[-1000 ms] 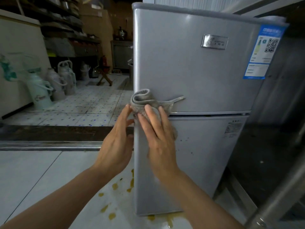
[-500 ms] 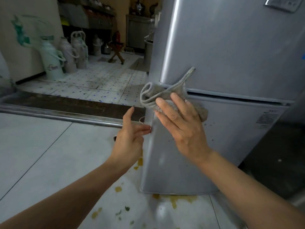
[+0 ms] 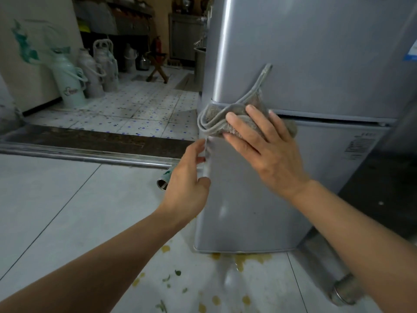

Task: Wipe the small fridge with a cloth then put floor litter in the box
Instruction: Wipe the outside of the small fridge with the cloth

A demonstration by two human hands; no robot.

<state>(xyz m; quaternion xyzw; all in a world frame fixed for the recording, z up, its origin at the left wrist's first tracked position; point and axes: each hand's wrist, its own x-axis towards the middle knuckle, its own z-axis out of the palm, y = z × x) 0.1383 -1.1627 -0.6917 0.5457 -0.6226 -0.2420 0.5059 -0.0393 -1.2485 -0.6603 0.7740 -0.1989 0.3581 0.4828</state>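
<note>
The right hand (image 3: 268, 152) presses a grey cloth (image 3: 237, 118) flat against the front of the fridge (image 3: 304, 64), at the seam between its two doors, near the left edge. Its fingers are straight and slightly spread over the bunched cloth; one hemmed corner trails up onto the upper door. The left hand (image 3: 187, 184) rests on the fridge's left front corner just below the cloth, thumb on the front face, the other fingers reaching round the side, loosely together.

Yellow and green scraps (image 3: 216, 300) lie scattered on the floor (image 3: 56, 211) before the fridge. A can (image 3: 163, 183) lies on its side beside the left hand, its open end facing the camera; what it holds cannot be told. Several jugs (image 3: 67, 80) stand by the wall, lids on.
</note>
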